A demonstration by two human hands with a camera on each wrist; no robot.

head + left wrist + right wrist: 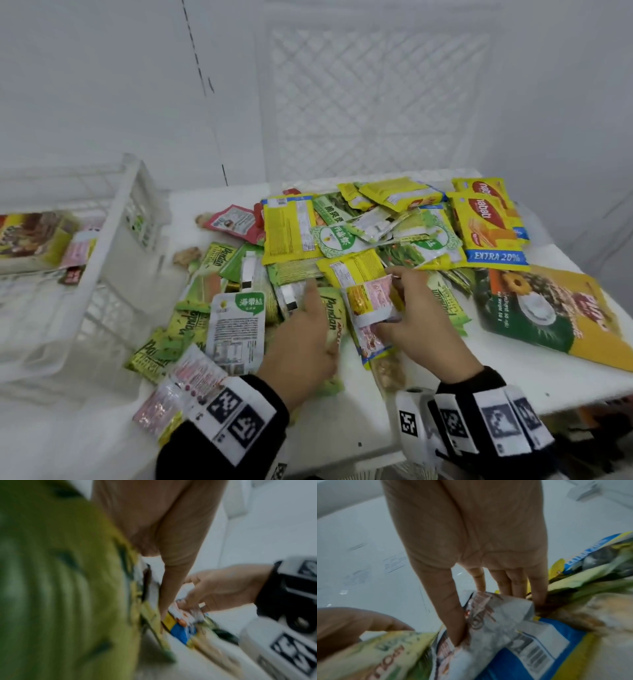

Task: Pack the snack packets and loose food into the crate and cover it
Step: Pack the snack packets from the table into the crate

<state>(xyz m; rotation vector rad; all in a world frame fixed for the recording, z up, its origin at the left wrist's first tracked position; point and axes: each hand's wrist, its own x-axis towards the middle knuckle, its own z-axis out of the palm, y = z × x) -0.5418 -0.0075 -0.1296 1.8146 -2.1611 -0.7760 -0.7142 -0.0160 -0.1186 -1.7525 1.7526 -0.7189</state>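
Both hands reach palm-down beside the crate [113, 246]: right hand [419, 313] pinches a pink packet [371, 305]; left hand [303, 337] grips a Pandan packet [333, 313]

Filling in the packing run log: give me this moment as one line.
stage: gathering packets | left hand: holds green Pandan packet | right hand: pinches pink-and-white packet | crate: partly filled, uncovered | table: many packets left
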